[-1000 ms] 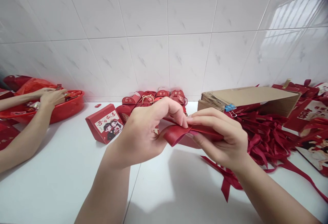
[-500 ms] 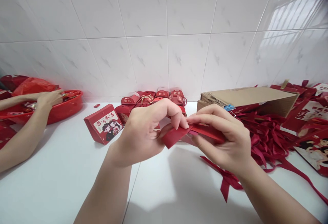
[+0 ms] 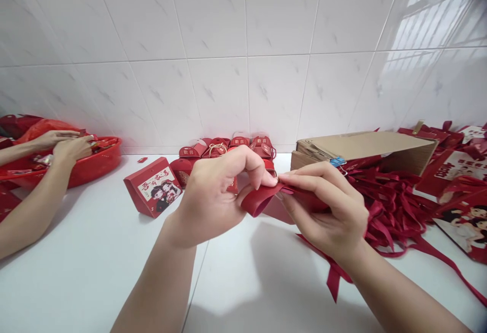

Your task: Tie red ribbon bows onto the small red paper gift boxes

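A dark red ribbon (image 3: 258,200) forms a loop between my two hands at the centre. My left hand (image 3: 224,196) pinches it at the loop's upper edge, with the fingers curled. Close against it, my right hand (image 3: 327,203) grips the ribbon between thumb and fingers, and the fingertips of both hands nearly meet. Behind and below the hands, a red box (image 3: 277,211) is partly hidden. Left of my left hand stands a red box with a cartoon couple (image 3: 152,187).
Several small red boxes (image 3: 240,140) line the wall. At right are a cardboard box (image 3: 365,145), a heap of red ribbons (image 3: 395,206) and printed red bags (image 3: 466,216). At left, another person's hands reach into a red basin (image 3: 97,163).
The ribbon piece between my hands has curled from a flat end into a rounded loop. My right hand has shifted slightly left and down. The other person's hands have moved in the basin.
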`<action>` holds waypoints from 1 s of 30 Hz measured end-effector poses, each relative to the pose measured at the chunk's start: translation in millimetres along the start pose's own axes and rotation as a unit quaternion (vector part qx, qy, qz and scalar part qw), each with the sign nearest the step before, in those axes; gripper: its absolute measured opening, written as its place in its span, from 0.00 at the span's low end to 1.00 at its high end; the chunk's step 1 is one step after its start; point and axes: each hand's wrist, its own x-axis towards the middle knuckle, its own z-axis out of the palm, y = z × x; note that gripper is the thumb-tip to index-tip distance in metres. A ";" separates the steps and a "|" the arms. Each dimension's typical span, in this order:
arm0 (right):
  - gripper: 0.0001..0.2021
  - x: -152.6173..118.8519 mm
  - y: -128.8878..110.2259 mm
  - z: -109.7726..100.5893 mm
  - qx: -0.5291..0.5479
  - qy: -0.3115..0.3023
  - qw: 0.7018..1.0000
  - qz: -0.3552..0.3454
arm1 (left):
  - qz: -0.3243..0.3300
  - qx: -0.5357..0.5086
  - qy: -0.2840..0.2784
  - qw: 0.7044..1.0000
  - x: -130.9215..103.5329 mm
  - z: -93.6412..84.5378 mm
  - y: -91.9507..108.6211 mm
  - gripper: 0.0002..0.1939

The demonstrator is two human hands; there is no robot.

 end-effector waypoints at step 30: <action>0.11 -1.4 6.9 2.8 0.021 0.004 1.000 0.003 | -0.015 0.006 -0.103 0.995 4.7 -2.0 0.5 0.19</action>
